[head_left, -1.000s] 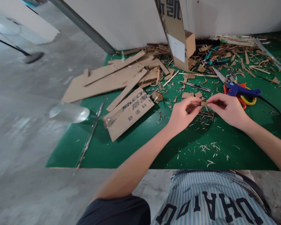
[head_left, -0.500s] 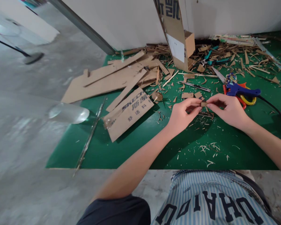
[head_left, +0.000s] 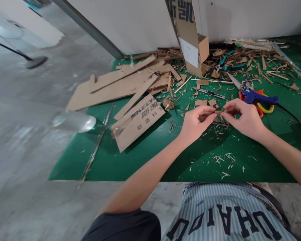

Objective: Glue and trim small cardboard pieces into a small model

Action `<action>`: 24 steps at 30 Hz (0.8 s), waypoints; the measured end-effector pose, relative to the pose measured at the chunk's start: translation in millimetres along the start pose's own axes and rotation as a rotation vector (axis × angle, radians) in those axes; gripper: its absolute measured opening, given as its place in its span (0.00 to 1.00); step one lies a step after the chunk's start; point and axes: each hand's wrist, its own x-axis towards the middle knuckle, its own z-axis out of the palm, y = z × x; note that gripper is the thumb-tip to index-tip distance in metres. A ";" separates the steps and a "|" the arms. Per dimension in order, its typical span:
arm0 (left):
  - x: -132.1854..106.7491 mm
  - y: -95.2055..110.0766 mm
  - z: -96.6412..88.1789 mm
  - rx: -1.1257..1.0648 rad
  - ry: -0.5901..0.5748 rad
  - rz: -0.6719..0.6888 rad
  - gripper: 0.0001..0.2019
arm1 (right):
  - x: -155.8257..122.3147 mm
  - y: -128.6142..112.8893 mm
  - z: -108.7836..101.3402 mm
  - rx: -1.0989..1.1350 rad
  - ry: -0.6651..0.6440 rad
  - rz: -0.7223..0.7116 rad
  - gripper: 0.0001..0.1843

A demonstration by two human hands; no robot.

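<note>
Over the green mat [head_left: 140,157] my left hand [head_left: 195,122] and my right hand [head_left: 243,117] meet fingertip to fingertip. Both pinch one small brown cardboard piece [head_left: 218,112] held between them, a little above the mat. Fingers of both hands are closed on it. Just beyond my right hand lie a blue glue gun [head_left: 259,97] and scissors with red and yellow handles [head_left: 266,108].
Large cardboard sheets [head_left: 115,87] and a printed cardboard panel [head_left: 139,120] lie at the left of the mat. A tall cardboard strip [head_left: 187,36] leans on the wall. A utility knife [head_left: 210,92], pliers [head_left: 227,63] and several scraps litter the back. A metal ruler [head_left: 96,145] crosses the mat's left edge.
Both hands have stayed almost in place, shifting only slightly while pinching the small cardboard piece.
</note>
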 end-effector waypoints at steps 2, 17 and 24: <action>0.8 -0.1 0.2 -0.025 0.005 -0.014 0.07 | -1.1 -1.4 0.3 -0.018 -0.010 -0.030 0.08; 2.2 1.8 -0.3 -0.129 -0.009 -0.027 0.04 | -0.9 -1.5 0.9 -0.204 -0.056 -0.180 0.11; 1.0 0.9 -0.7 -0.079 -0.025 0.026 0.06 | -0.6 -3.3 0.2 -0.213 -0.066 -0.212 0.06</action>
